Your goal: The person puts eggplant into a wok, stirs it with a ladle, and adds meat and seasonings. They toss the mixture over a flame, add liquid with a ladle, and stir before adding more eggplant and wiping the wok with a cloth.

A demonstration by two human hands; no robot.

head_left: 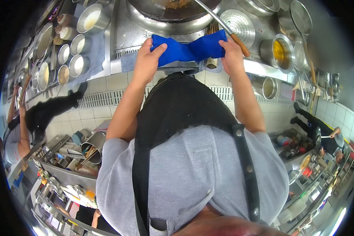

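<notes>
Steel surfaces fill this kitchen, with a wok [173, 8] on its burner as the centre. Just before the wok, the left hand [146, 63] and the right hand [232, 55] stretch a blue cloth [190, 49] between them, fingers clamped on each end, probably to fold it. Beside the wok stand sauce bowls [72, 55] and a strainer [237, 23], close for cooking. I can read no labels.

1. We see the wok [173, 8] cut off by the top edge, its contents only a blurred brown smear.
2. The blue cloth [188, 49] hides the fingertips of our left hand [147, 63] and right hand [232, 55].
3. Our apron [177, 110] blocks the tabletop's front edge.
4. At the left and right margins, co-workers are too distorted for us to make out.
</notes>
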